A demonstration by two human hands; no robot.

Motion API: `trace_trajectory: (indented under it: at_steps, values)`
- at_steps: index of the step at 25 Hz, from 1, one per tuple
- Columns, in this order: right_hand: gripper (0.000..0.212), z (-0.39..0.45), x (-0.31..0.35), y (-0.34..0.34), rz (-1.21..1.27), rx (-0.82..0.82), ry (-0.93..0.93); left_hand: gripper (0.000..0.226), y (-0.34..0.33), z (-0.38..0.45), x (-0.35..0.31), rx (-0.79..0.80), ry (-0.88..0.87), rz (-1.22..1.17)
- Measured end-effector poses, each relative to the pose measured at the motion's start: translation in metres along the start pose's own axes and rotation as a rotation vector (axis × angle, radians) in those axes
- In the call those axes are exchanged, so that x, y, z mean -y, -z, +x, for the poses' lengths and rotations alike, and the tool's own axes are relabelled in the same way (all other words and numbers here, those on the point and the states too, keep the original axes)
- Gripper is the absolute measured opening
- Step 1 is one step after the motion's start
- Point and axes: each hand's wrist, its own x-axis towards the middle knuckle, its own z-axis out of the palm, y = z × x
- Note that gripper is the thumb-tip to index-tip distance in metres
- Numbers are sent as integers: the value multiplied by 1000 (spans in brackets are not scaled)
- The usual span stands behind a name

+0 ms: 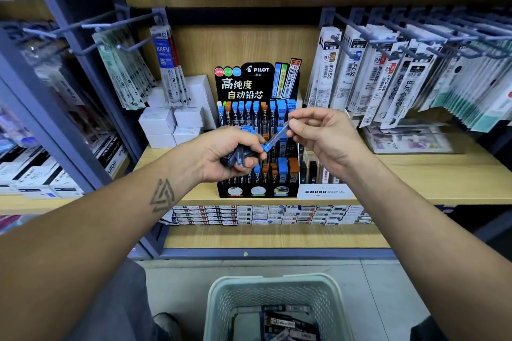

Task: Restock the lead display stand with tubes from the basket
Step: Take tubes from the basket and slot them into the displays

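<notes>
Several tubes [238, 156] sit bunched in your left hand [230, 153], fingers curled round them; your right hand [318, 135] pinches one tube [275, 138] before the display stand [257, 191]. Loosen the bunch and some may drop, missing the basket [277, 285].

A single wide-angle view comes from the person's head, facing forward and tilted down toward a shop shelf. It sits close: both forearms reach in from the bottom corners, and the left hand [235, 152] and right hand [318, 137] meet near the middle of the frame, just in front of the lead display stand [257, 86] on the wooden shelf [415, 174]. The basket [277, 282] on the floor lies nearest, at the bottom edge. Hanging refill packs [401, 72] bend outward at the far edges.
</notes>
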Motion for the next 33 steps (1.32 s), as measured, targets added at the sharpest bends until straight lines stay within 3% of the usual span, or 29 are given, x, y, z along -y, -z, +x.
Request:
trace_trajectory:
  at_steps: [4,8,12,14,19,22,24,28,33]
  values:
    - [18,-1,3,-1,-1,6,39,15,1,0,-3,-62,6,-28]
    - [14,-1,6,-9,-166,25,118,7,10,3,-12,-255,-106,-59]
    - [15,-7,3,-22,-299,130,101,25,11,8,-13,-431,-260,-33]
    - [12,-8,1,-27,-338,168,60,28,11,9,-14,-453,-329,19]
    - [30,-9,-3,-42,-368,286,-62,31,6,3,-16,-371,-410,49]
    - [49,-9,0,-46,-373,318,-84,30,7,3,-18,-403,-377,-65]
    - [56,-4,4,-42,-483,230,-32,19,16,3,-22,-442,-318,-164]
    - [24,9,4,-38,-710,9,130,19,29,-1,-17,-373,-133,-161]
    - [12,15,-6,-53,-705,51,147,19,32,-5,-12,-329,-44,-106]
